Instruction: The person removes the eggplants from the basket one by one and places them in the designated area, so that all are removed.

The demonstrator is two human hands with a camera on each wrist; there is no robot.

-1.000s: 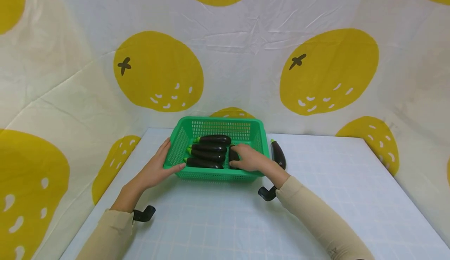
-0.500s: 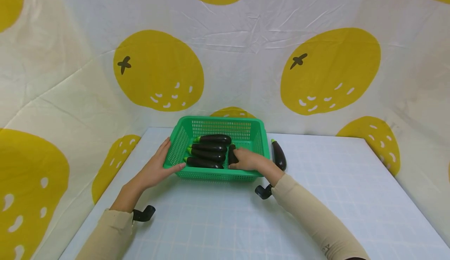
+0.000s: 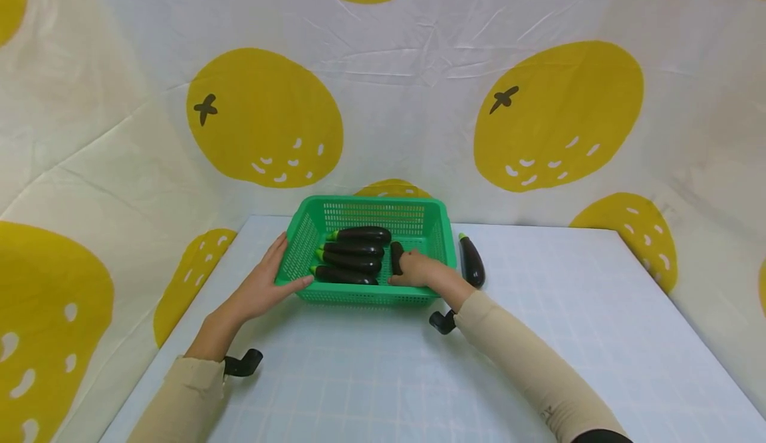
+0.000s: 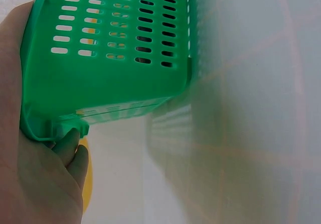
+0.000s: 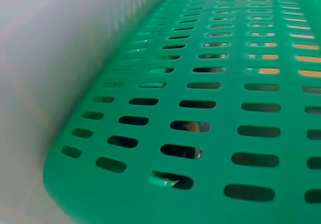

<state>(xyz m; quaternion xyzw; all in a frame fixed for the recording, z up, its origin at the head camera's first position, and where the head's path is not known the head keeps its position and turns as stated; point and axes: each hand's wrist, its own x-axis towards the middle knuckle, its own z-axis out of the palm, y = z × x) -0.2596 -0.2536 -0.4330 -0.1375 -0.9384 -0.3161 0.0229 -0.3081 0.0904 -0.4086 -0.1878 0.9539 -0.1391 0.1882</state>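
Observation:
A green plastic basket (image 3: 371, 293) holds several dark eggplants (image 3: 352, 262) with green stem ends, lying side by side in its left part. My left hand (image 3: 260, 291) grips the basket at its left front corner, thumb over the front rim; the left wrist view shows fingertips bent under the rim. Inside the basket, my right hand (image 3: 421, 271) holds another eggplant (image 3: 396, 257) that lies crosswise to the others, partly hidden by the fingers. In the right wrist view the basket wall (image 5: 210, 103) covers that hand, and only bits show through the slots.
One more eggplant (image 3: 472, 261) lies on the table just right of the basket. A pale checked cloth (image 3: 359, 376) covers the table. Behind it hangs a white curtain (image 3: 413, 117) printed with yellow fruit. Black wrist mounts (image 3: 243, 363) stick out below both hands.
The right hand has shifted slightly, its fingers now lower around the right side of the crosswise eggplant. The left hand and basket hold their place; the head view has tilted slightly.

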